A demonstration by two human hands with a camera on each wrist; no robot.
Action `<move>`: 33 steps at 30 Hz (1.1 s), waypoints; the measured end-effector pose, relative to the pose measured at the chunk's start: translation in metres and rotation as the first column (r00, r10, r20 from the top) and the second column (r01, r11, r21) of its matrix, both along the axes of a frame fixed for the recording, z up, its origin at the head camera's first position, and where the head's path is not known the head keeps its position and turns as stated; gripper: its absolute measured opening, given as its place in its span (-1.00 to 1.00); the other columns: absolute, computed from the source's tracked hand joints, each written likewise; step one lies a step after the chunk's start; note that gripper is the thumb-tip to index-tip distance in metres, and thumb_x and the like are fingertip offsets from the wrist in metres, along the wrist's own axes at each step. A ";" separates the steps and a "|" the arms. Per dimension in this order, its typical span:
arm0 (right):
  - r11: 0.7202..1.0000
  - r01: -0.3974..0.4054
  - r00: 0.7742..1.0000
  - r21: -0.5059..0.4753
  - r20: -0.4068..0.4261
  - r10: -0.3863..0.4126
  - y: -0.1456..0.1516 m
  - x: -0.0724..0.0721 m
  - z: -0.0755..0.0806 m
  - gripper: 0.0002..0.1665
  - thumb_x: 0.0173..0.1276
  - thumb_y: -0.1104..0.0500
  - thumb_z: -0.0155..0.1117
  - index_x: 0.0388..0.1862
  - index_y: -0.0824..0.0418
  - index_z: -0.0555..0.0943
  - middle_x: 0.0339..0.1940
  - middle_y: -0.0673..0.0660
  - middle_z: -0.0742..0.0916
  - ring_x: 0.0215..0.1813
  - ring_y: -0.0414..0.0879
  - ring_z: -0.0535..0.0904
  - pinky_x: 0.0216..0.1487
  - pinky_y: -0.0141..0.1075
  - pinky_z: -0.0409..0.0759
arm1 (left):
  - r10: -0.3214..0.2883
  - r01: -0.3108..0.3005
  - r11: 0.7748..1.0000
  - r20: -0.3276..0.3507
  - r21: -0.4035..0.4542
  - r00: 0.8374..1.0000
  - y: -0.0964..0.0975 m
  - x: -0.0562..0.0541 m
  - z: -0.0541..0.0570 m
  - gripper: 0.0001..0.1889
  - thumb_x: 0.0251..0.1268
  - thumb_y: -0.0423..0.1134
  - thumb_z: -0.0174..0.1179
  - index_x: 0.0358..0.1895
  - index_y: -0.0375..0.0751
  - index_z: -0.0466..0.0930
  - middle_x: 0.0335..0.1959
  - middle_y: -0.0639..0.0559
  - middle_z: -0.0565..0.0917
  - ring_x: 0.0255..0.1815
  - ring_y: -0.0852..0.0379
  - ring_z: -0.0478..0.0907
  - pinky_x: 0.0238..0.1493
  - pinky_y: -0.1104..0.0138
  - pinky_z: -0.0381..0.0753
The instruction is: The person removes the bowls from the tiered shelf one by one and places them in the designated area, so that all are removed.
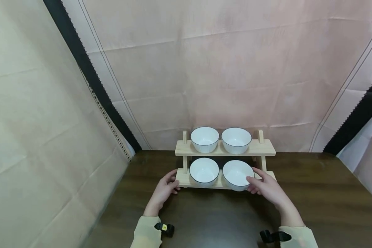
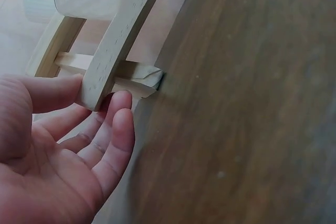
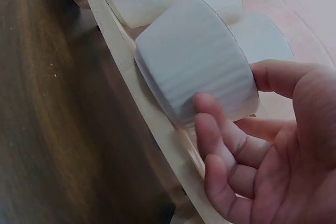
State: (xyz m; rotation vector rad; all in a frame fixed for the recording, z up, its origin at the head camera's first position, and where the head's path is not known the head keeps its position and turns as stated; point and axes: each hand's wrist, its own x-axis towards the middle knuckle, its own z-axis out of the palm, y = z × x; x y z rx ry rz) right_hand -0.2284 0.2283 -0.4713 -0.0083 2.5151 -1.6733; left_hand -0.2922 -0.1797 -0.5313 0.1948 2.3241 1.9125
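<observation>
A two-tier wooden rack (image 1: pixel 224 148) stands at the table's back edge, with two white, dark-rimmed bowls on each tier. My left hand (image 1: pixel 165 190) pinches the left end of the lower board (image 2: pixel 113 61), thumb on top and fingers beneath. At the other end, my right hand (image 1: pixel 268 188) holds the lower right bowl (image 1: pixel 237 173), its thumb at the rim and fingers against the ribbed outer wall (image 3: pixel 194 61). Whether that bowl's base touches the board cannot be told. Beside it sits the lower left bowl (image 1: pixel 204 170); above are the upper left (image 1: pixel 204 137) and upper right bowls (image 1: pixel 236 138).
The dark wooden table (image 1: pixel 210 220) extends in front of the rack and to both sides. Pale fabric (image 1: pixel 229 75) hangs close behind it, and another fabric wall (image 1: pixel 49 137) borders the left. Black strips run down the corners.
</observation>
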 end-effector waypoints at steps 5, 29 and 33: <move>1.000 0.009 1.000 -0.016 0.008 -0.008 -0.001 0.001 -0.004 -0.16 0.54 -0.05 0.16 0.57 0.34 0.11 -0.35 0.19 0.77 -0.23 0.13 0.70 -0.21 -0.15 0.60 | 0.006 -0.006 1.000 0.003 -0.027 1.000 -0.001 0.004 -0.002 -0.43 0.49 -0.29 0.13 0.50 -0.21 0.27 0.01 -0.24 0.56 -0.20 -0.08 0.63 -0.25 0.15 0.67; 1.000 0.022 1.000 0.006 -0.015 -0.022 0.003 0.002 0.000 -0.21 0.54 -0.02 0.16 0.50 0.40 0.14 -0.34 0.21 0.77 -0.23 0.17 0.70 -0.17 -0.09 0.62 | 0.016 -0.017 0.997 -0.021 -0.078 1.000 0.003 0.003 0.005 -0.47 0.51 -0.27 0.13 0.49 -0.16 0.31 0.01 -0.19 0.58 -0.14 -0.09 0.63 -0.16 0.11 0.66; 1.000 0.019 1.000 0.007 -0.023 -0.019 0.003 0.001 0.000 -0.22 0.54 -0.03 0.15 0.49 0.39 0.15 -0.34 0.21 0.77 -0.23 0.17 0.70 -0.16 -0.09 0.62 | 0.019 -0.021 0.996 -0.028 -0.082 0.999 0.003 0.003 0.005 -0.47 0.51 -0.28 0.12 0.48 -0.17 0.32 0.00 -0.19 0.59 -0.15 -0.05 0.63 -0.16 0.13 0.66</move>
